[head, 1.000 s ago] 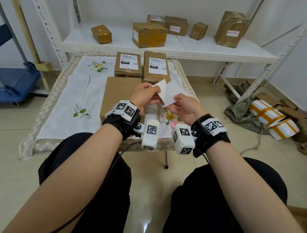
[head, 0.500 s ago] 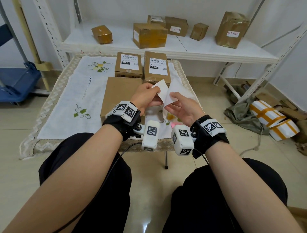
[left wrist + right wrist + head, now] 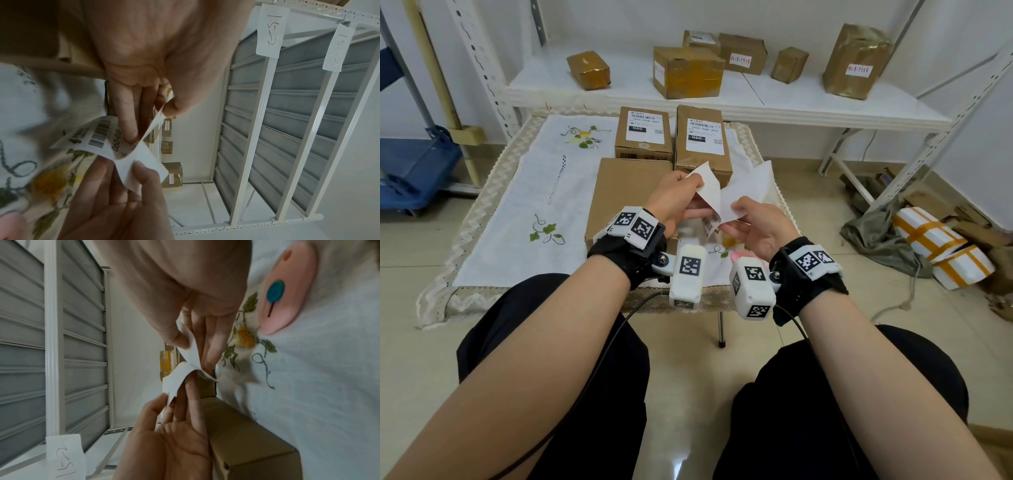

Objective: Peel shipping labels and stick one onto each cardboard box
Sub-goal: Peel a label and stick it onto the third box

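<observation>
Flanking hands: unlabelled box [image 3: 626,192] | 2 labelled boxes [image 3: 643,137] behind

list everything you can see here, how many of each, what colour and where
Labelled boxes: two, brown, far side of table.
Unlabelled box: one, brown, near, beside left hand.
Shelf boxes: six, brown, on white shelf.
Label: one, white, pinched by left hand.
Backing sheet: one, white, pinched by right hand.
Tablecloth: one, white, embroidered, on table.
Pink object: one, on cloth.
Blue cart: one, floor left.
Hands: left, right, wrist cameras strapped on.
</observation>
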The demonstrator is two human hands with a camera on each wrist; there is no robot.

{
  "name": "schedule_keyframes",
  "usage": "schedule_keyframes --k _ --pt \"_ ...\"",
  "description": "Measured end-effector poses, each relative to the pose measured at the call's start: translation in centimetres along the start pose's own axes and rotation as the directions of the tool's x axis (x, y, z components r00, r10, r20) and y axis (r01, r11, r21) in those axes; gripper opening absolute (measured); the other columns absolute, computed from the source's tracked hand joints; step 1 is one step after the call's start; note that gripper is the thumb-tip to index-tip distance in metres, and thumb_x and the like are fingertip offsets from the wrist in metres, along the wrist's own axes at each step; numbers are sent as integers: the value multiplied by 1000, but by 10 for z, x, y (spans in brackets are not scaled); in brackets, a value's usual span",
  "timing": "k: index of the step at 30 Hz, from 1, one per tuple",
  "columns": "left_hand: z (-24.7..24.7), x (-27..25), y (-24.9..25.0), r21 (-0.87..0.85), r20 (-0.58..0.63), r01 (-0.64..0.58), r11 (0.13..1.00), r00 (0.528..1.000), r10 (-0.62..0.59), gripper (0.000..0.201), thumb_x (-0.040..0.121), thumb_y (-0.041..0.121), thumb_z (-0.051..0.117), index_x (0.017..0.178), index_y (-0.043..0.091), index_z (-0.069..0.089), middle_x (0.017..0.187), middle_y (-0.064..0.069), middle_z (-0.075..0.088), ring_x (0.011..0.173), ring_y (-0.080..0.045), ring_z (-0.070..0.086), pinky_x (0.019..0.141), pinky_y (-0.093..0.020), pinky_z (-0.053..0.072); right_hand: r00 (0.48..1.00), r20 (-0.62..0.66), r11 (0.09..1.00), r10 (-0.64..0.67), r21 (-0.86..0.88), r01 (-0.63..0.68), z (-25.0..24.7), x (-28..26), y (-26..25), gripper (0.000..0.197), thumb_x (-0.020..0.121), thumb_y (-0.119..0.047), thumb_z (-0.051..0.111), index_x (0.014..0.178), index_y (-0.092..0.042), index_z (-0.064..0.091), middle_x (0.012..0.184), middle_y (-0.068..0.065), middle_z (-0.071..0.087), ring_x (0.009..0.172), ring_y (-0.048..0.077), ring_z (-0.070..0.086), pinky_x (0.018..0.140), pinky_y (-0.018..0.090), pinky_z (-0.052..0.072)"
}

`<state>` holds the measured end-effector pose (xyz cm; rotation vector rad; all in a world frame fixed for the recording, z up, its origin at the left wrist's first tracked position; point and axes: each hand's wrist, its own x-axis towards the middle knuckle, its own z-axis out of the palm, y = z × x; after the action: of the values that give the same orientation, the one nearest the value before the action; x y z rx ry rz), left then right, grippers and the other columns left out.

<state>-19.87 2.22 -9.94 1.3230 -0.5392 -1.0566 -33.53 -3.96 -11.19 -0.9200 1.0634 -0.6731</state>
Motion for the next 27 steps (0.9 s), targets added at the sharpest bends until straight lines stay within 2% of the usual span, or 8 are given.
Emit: schedule_keyframes --k 4,8,13,18,22,27 --pt "0 -2 3 -17 17 23 1000 1000 -22 13 98 7 42 85 10 41 100 -17 66 80 -26 70 66 -35 62 1000 -16 1000 4 31 -3 0 1 0 38 92 1 54 130 6 51 101 20 67 63 27 71 51 28 59" --pt "-1 -4 4 -9 27 39 999 999 -39 9 98 9 38 91 9 43 101 -18 66 80 -25 70 63 -35 61 999 -34 999 16 29 -15 0 2 0 40 93 0 54 132 4 48 93 17 68 64 27 70 47 27 56" --pt "-2 -8 7 -20 54 68 997 996 -67 18 99 12 33 95 9 50 105 -19 65 85 -28 69 61 -33 61 998 -35 998 56 30 -55 -3 2 -2 21 94 -2 51 115 0 51 82 16 68 50 24 69 45 25 55" --pt "-3 -11 8 -58 -3 77 995 997 -77 15 98 13 37 100 9 51 113 -18 65 88 -28 69 58 -30 60 997 -46 997 63 38 -61 -7 3 -3 16 94 -2 51 110 -1 52 93 18 69 68 28 70 52 28 60" --pt "-7 -11 9 -99 -43 66 993 997 -71 12 97 12 39 95 12 51 110 -15 65 87 -26 69 61 -31 61 996 -50 995 73 72 -70 -10 4 -4 16 95 -2 46 111 -2 47 96 22 66 70 32 69 46 28 57" --pt "-11 -12 11 -136 -82 36 990 995 -47 17 100 14 38 91 16 53 96 -8 67 85 -23 69 69 -33 62 995 -53 988 86 135 -79 -13 6 -4 15 96 -3 39 110 -5 43 97 25 66 75 36 69 49 31 59"
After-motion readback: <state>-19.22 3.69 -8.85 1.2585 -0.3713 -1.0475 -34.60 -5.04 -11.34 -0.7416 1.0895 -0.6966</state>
